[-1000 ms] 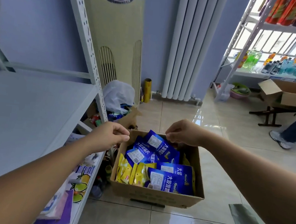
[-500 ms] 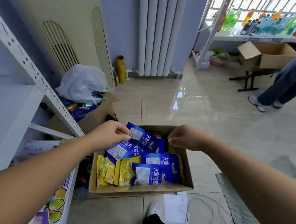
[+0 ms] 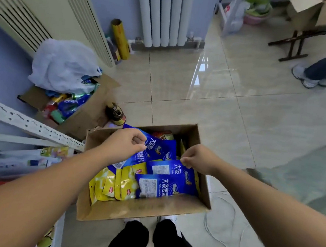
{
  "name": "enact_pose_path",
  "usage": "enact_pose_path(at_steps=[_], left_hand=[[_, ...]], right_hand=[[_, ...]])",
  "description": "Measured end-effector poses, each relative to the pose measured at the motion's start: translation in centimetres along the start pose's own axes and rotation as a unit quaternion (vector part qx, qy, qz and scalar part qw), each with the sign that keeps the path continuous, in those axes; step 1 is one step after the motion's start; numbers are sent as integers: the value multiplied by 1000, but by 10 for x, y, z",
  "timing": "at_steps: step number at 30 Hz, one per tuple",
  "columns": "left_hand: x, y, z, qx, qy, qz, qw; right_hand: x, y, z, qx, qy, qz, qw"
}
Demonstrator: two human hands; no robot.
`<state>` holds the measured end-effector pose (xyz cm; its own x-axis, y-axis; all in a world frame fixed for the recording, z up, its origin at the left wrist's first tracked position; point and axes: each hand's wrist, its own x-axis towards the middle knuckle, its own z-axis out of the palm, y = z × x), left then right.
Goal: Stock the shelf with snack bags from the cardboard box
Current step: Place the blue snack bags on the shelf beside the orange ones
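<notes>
Thumb and fingers of the left hand are curled and pinch the left edge of the far blue bag, which lies tilted in the far part of the cardboard box. To the right, the right hand is curled too. Its fingertips grip the far edge of the second blue bag, just on the near side of the first one. Both hands are over the box, near each other but apart.

I count four blue bags in the box: the two that are held, a half-covered blue bag under the left hand, and the nearest blue bag by the near wall. Left of them lie the yellow bags, overlapping — at least three, the exact number I cannot tell. One orange bag shows at the far wall.

The box stands on the tiled floor, just beyond the person's two legs in black trousers. The shelf is to the left, its white perforated post ending beside the box's far-left corner. Farther away on the left, a second box of mixed goods carries one white plastic bag.
</notes>
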<state>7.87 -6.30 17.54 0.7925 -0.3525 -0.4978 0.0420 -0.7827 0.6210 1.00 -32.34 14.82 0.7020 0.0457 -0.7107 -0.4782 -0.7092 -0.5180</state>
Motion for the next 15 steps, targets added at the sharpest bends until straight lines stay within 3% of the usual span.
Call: enact_pose_path(at_steps=[9, 15], left_hand=[[116, -40, 50, 128, -40, 38, 990], [155, -72, 87, 279, -93, 88, 952]], right_hand=[[84, 53, 48, -31, 39, 82, 995], [138, 70, 71, -110, 37, 64, 991]])
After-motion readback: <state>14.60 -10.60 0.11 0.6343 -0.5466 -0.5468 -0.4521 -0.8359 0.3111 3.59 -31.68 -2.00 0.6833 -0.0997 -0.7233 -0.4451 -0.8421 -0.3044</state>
